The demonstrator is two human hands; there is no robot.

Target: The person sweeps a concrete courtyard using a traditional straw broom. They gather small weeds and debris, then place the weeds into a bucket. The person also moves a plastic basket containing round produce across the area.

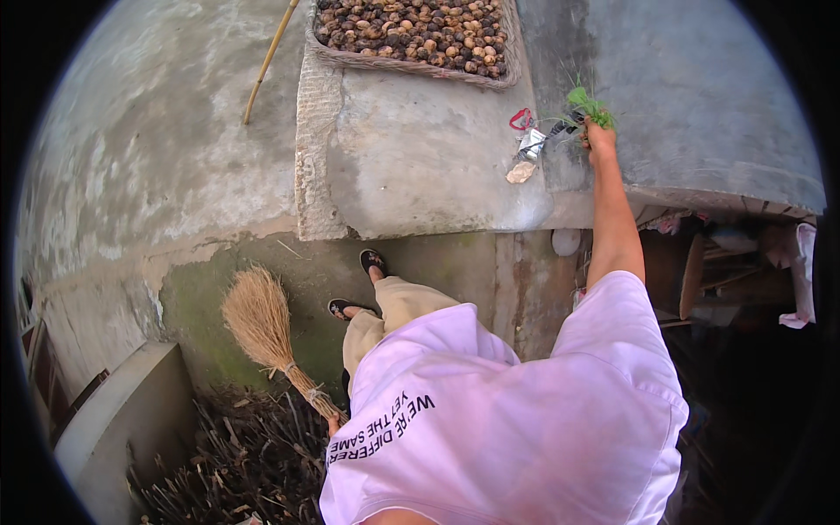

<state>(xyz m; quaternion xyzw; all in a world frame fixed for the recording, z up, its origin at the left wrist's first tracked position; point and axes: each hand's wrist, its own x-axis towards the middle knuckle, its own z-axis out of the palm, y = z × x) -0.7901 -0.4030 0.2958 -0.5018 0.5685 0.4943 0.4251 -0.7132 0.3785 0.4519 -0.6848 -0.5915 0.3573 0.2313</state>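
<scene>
Near left, the left hand's grip (334, 425) wraps the bound handle of a bristly, flared straw broom (260, 317); far right, the right hand's grip (599, 140) clasps feathery green stems (591, 107) beyond a crumpled silvery wrapper (531, 143).

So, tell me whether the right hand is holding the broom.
No, the left hand grips the broom, while the right hand holds green sprigs.

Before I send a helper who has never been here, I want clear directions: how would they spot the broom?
Start at the concrete ledge bearing the basket. Below it and to the left in the picture, the broom slants with its bristles fanned upward, its handle in the left hand. Its pale straw sets it apart from the dark sticks below.
</scene>
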